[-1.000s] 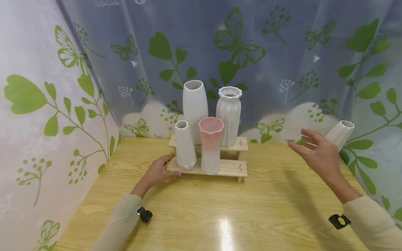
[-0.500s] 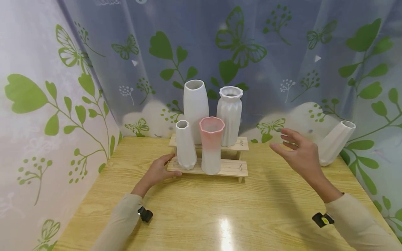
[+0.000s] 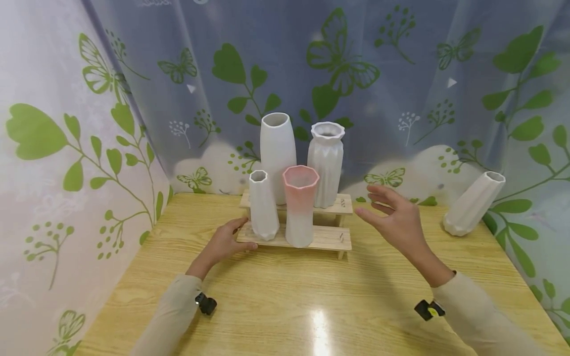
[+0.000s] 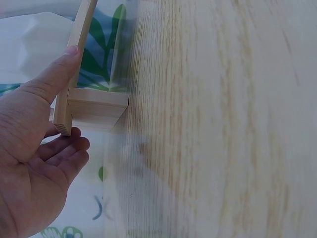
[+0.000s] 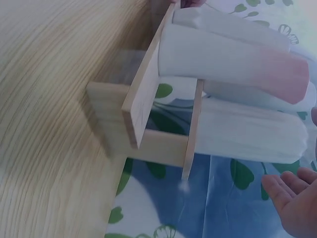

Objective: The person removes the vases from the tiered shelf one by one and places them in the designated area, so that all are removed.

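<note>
A two-tier wooden display stand point(image 3: 327, 237) holds several vases. My left hand point(image 3: 224, 242) grips the left end of its lower board, and in the left wrist view the thumb point(image 4: 59, 69) lies along the board's edge with the fingers behind. On the lower tier stand a slim white vase point(image 3: 263, 207) and a pink-and-white vase point(image 3: 300, 212). Behind them, the upper tier bears a tall smooth white vase point(image 3: 277, 143) and a white vase with a frilled rim point(image 3: 326, 163). Just right of the stand my right hand point(image 3: 398, 222) hovers with loosely bent fingers, holding nothing.
Another white vase point(image 3: 472, 205) leans to the right at the table's far right corner, near the curtain. Leaf-and-butterfly curtains point(image 3: 423, 89) rise along the back and both sides of the wooden table point(image 3: 267, 306).
My right hand has moved left, away from the leaning white vase and up to the stand's right side. My left hand and the vases have stayed put.
</note>
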The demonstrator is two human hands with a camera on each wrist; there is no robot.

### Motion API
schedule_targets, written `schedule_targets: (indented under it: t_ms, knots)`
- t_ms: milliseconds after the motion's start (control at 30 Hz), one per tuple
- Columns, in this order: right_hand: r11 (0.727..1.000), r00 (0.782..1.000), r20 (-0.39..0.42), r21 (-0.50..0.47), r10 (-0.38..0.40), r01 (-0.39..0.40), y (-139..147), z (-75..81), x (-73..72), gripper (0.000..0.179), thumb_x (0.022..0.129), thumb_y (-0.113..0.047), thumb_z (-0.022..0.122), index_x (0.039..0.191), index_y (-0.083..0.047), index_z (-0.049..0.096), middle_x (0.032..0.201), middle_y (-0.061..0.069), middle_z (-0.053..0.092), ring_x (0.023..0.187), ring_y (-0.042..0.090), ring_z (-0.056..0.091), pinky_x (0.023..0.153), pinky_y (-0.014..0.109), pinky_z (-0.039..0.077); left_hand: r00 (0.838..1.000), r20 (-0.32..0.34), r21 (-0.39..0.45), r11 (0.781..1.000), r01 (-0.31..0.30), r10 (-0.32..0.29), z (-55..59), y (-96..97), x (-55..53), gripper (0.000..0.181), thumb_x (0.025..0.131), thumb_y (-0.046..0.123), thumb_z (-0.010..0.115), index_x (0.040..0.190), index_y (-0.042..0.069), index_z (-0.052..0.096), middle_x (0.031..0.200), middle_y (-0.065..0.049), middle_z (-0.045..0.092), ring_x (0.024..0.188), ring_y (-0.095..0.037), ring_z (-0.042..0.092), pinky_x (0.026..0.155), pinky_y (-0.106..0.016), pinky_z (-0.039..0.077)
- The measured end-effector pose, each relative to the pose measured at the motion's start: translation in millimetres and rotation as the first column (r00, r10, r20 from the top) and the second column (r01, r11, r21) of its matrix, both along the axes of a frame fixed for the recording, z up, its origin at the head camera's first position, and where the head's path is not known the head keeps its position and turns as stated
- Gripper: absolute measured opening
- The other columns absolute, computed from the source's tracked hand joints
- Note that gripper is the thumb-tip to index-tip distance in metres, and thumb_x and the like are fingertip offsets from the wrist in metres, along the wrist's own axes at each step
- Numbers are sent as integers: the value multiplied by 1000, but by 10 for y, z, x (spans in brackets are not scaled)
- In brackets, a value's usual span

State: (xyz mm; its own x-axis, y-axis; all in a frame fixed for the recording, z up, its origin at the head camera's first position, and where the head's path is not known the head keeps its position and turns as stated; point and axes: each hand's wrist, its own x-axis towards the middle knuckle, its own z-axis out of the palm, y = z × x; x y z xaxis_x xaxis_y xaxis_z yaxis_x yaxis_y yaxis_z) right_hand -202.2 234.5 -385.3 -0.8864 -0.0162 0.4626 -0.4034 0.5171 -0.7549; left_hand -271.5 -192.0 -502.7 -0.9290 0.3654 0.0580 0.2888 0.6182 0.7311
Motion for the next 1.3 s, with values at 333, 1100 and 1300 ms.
schedule_targets:
  t_ms: [333,1100,1300]
  knots:
    - [988,994,46,-122,98,-92,-341,-68,-74,60,86,-25,86,140,-10,63,136,9,65,122,29,65,96,25,58,1000,-9,4,1000,8,-8,-1,-15,-6,93,83,39,86,154,0,42,156,-20,45,144,-38,42,116,-52,43]
    - [967,980,99,-203,175,-152,-933,-346,-294,63,81,-28,90,136,-9,65,132,10,67,116,28,69,93,34,61,1000,-10,8,1000,4,-4,-9,-14,-4,94,83,42,86,155,0,42,156,-21,44,144,-39,43,116,-53,43]
    - [968,976,131,-207,173,-143,-1032,-380,-326,66,81,-31,90,137,-9,63,130,11,68,116,28,68,94,36,61,1000,-1,15,1000,1,-1,-3,-10,2,94,82,40,87,154,-1,41,156,-21,44,144,-39,42,116,-52,43]
